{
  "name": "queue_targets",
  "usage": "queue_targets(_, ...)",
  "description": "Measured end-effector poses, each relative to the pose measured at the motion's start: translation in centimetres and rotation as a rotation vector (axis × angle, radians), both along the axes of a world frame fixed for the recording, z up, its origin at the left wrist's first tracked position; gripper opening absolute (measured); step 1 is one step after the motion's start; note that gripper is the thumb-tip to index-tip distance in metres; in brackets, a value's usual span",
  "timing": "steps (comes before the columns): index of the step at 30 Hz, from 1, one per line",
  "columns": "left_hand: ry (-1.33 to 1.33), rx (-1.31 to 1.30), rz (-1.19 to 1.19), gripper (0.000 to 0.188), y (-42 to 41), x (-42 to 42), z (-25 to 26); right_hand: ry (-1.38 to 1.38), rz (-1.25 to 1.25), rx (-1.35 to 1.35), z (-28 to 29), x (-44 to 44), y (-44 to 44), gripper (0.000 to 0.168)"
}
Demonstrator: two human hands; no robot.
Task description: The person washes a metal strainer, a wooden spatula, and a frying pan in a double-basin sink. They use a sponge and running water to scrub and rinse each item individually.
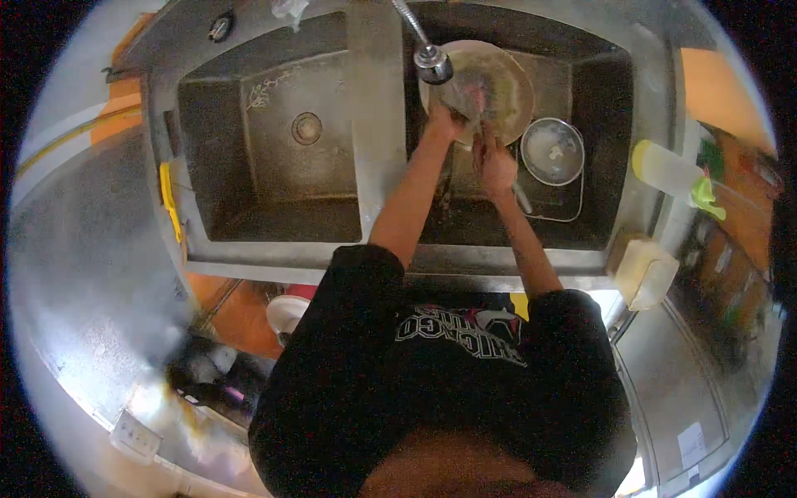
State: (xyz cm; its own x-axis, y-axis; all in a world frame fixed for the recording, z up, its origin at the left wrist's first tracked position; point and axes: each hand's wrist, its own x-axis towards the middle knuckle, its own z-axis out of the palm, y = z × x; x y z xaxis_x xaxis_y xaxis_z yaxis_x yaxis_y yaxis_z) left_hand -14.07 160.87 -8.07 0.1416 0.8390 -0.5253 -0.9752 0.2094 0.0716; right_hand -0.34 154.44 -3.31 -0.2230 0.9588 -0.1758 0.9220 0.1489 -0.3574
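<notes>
A large round pale basin or bowl (510,93) sits in the right-hand sink bowl, below the metal spray head of a faucet (434,65). At its near left rim is my left hand (446,124), its fingers partly hidden; whether it grips the rim is unclear. My right hand (495,163) is curled around a long utensil (522,198), whose grey end sticks out towards me below the palm. The utensil's far end lies over the pale vessel, where a blurred pinkish patch shows. What kind of utensil it is cannot be told.
A round metal bowl (552,151) with cloudy contents stands on a wire-rimmed rack or tray (580,205) at the right. Beyond the divider (378,124) lies the left sink (299,168), with food scraps near its drain. A spray bottle (669,168) and a plastic container (644,274) are on the right ledge.
</notes>
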Motion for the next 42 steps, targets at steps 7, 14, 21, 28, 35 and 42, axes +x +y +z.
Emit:
queue_targets(7, -0.096, 0.395, 0.148, 0.046, 7.2, -1.1, -3.4, -0.115, -0.118, 0.368, -0.4, 2.8, 0.4, 0.041)
queue_targets(14, 1.726, 0.197, -0.082, 0.049, 5.4, -0.9, -9.7, 0.063, -0.062, 0.392, -0.2, 1.5, 1.2, 0.035)
queue_targets(21, 2.526, 0.665, -0.554, 0.047, -2.2, 2.8, 4.9, -0.067, -0.136, 0.135, -4.1, 0.9, 1.6, 0.035)
queue_targets(28, 1.683, 0.189, -0.653, 0.037, 3.5, -5.5, -1.8, 0.284, -0.059, 0.259, -0.4, 0.8, -0.6, 0.027)
queue_targets(35, 0.471, 0.019, -0.055, 0.031, -2.5, -0.4, 4.2, 0.448, 0.136, 0.177, -1.8, -1.8, 3.9, 0.053)
queue_targets(42, 0.959, -0.001, 0.198, 0.039, -7.7, -7.3, 11.5, 0.161, 0.688, -0.087, -2.2, -7.6, 9.2, 0.054)
